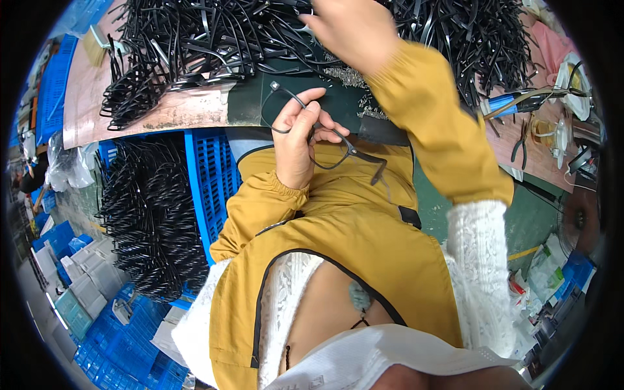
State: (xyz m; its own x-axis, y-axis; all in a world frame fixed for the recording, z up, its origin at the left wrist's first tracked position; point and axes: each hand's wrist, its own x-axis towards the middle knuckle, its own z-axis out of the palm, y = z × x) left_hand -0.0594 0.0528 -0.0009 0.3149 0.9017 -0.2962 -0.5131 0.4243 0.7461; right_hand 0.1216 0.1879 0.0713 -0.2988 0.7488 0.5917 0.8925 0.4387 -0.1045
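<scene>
My left hand (298, 140) is closed on a black eyeglass frame (368, 157), its fingers and thumb pinched around the middle. The frame is held tilted over the near edge of the table, above my lap. One temple arm sticks out at its right end; at the left end only a hinge corner shows. My right hand (359, 34) reaches to the far side, over loose black temple arms (208, 36). It is blurred and cut off by the upper edge, so its fingers cannot be made out. Small metal screws (346, 77) lie in a heap below it.
More temple arms (465, 42) are heaped at the far right. Several black frames (130, 97) stand stacked at the table's left. A blue crate (207, 175) beside my lap holds many black frames (153, 214). Pliers (520, 140) and a blue-handled tool (507, 104) lie on the right.
</scene>
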